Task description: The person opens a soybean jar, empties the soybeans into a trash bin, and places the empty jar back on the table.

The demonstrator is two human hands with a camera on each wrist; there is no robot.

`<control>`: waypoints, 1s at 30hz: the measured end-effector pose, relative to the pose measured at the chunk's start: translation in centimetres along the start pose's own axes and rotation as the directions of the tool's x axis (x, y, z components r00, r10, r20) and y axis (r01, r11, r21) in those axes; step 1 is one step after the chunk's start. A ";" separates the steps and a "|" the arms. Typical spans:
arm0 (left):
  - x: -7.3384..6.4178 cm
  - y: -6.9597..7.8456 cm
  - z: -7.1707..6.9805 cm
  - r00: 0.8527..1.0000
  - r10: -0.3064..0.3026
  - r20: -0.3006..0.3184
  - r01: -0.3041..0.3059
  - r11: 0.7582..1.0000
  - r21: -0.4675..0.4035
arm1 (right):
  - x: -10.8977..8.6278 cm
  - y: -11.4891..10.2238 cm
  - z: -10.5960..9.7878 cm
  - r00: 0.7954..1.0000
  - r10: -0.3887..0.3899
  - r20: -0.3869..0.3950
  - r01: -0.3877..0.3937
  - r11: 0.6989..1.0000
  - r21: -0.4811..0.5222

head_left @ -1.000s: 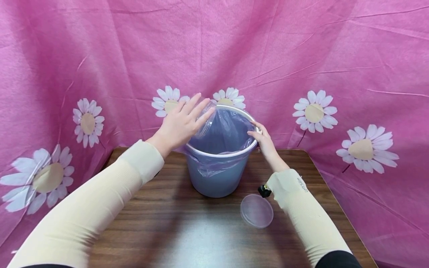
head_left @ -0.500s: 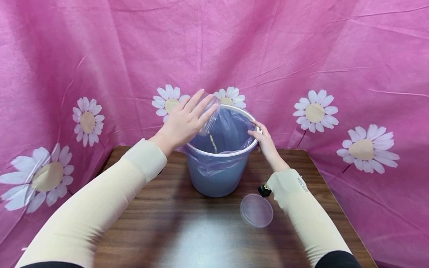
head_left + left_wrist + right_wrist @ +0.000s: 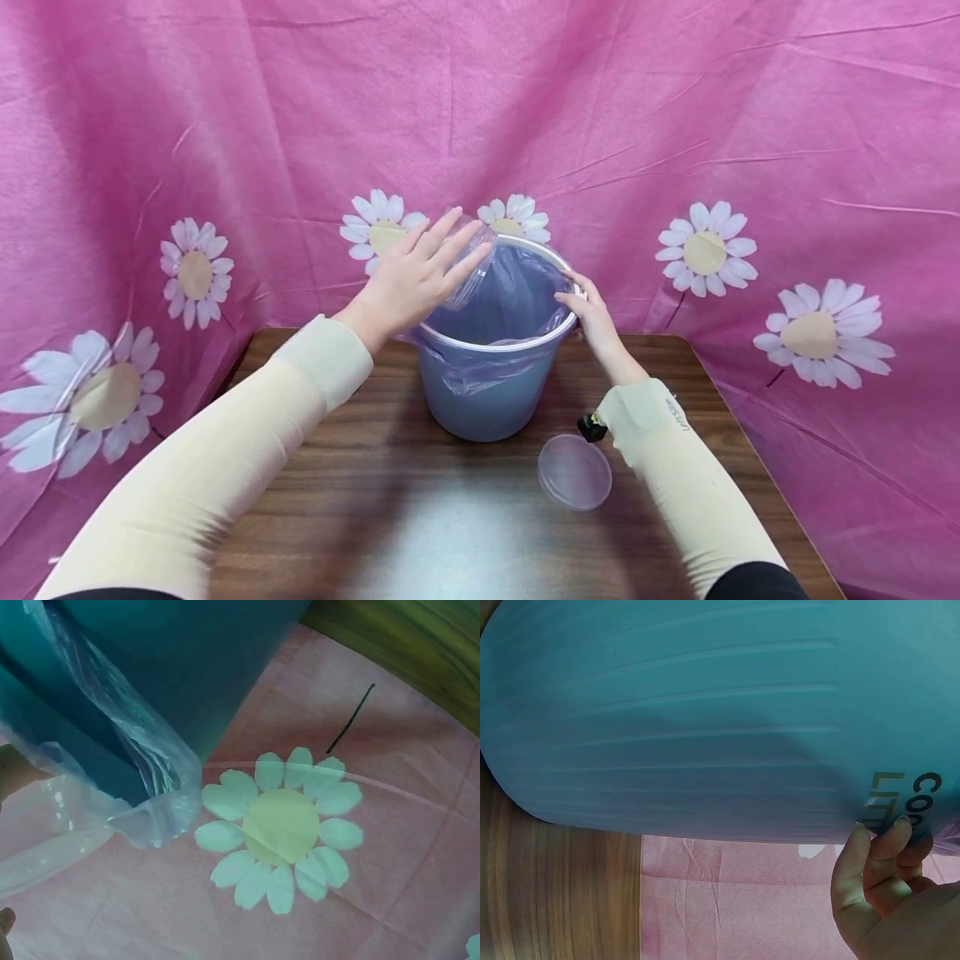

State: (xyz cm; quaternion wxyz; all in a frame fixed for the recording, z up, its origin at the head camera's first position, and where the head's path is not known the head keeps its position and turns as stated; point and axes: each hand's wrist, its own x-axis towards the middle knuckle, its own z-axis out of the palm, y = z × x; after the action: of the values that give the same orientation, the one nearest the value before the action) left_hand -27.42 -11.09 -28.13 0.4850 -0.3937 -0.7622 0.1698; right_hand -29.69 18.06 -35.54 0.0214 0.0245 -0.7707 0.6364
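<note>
one clear lid [image 3: 574, 472] on table [image 3: 337, 500] near bin [image 3: 483, 404]; left fingers [image 3: 471, 264] partly hide tub [image 3: 472, 287]

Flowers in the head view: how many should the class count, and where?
6: lower left flower, upper left flower, centre-left flower, partly behind the left hand, centre-right flower, partly behind the bucket, upper right flower, lower right flower. More may be hidden.
</note>
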 end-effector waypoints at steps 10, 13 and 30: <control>0.0 0.0 -0.2 0.996 0.080 -0.029 -0.079 0.996 0.040 | 0.2 0.3 0.0 1.000 -0.008 -0.008 0.008 1.000 -0.003; 0.0 0.2 -0.2 0.994 0.107 -0.037 -0.106 0.994 0.038 | 0.2 0.4 0.0 1.000 -0.007 -0.005 0.007 1.000 0.000; 0.1 -0.4 -0.9 0.988 -0.140 0.067 0.146 0.986 -0.085 | 0.2 0.5 0.0 1.000 -0.021 -0.017 0.021 1.000 -0.007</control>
State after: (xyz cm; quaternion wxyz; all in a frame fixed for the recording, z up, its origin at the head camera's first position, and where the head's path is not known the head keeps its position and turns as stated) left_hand -26.86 -11.36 -27.43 0.4544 -0.3539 -0.8097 0.1123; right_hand -29.92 18.19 -36.04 0.0347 0.0272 -0.7724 0.6336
